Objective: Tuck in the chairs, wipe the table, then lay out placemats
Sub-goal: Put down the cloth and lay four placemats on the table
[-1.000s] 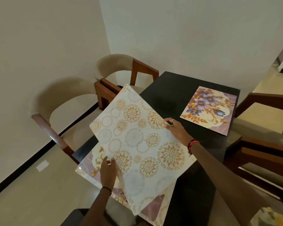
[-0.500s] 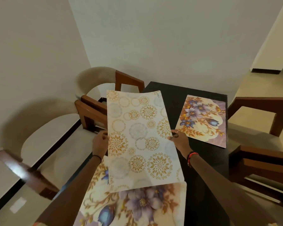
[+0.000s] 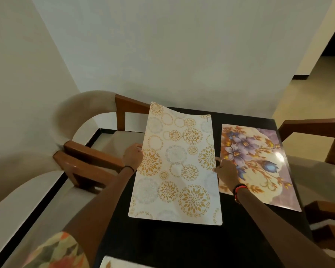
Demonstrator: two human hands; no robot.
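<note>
- The left hand (image 3: 132, 156) grips the left long edge of a gold-circle placemat (image 3: 176, 165), fingers curled round the rim about halfway along.
- The right hand (image 3: 226, 171) holds the opposite long edge of the same mat. Its fingertips meet the rim, and there is a ring on one finger.
- One band on each wrist: a thin black band (image 3: 129, 168) on the left, a red-and-black band (image 3: 239, 188) on the right.
- That mat lies lengthwise over the left half of the black table (image 3: 162, 246), its far end bowed upward. I can't tell whether its near end touches the top.
- Three placemats in sight:
  - the one being held;
  - a floral placemat (image 3: 259, 171) flat on the right half, just beside it;
  - the corner of a third placemat (image 3: 112, 264) at the near edge.
- Four chairs, two per side, all close to the table:
  - far left chair (image 3: 81, 105);
  - near left chair (image 3: 23, 194);
  - far right chair (image 3: 307, 124);
  - near right chair (image 3: 326, 209).
- A patterned sleeve (image 3: 56, 252) shows at the lower left.
</note>
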